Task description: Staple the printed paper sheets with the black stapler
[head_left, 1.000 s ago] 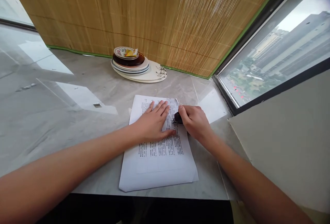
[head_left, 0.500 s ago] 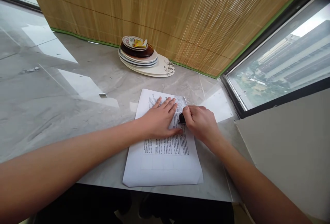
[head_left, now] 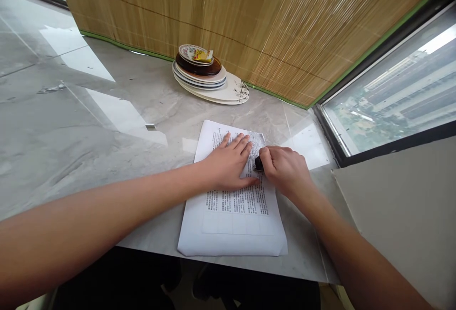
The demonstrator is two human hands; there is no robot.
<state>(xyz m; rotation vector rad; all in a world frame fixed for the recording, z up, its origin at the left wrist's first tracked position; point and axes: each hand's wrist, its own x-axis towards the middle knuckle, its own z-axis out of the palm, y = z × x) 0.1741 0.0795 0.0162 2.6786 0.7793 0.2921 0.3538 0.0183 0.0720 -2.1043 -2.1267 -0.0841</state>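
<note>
A stack of printed paper sheets [head_left: 233,227] lies on the grey marble-look table, its lower corners slightly curled. My left hand [head_left: 231,165] rests flat on the printed text with fingers spread, pressing the sheets. At the right edge of the paper, my right hand [head_left: 285,167] is closed around a small black stapler [head_left: 259,163]. Only the stapler's front end shows over the page; my fingers hide the remainder.
Stacked plates [head_left: 213,92] stand at the back with a small yellow packet [head_left: 203,55] on top. A small metal strip [head_left: 150,127], perhaps staples, lies left of the paper. A bamboo blind [head_left: 178,5] hangs behind, and a window [head_left: 395,91] borders the right side.
The whole view has shifted slightly, so everything sits a little further right. Both hands keep their places on the paper, and the stapler stays at its right edge.
</note>
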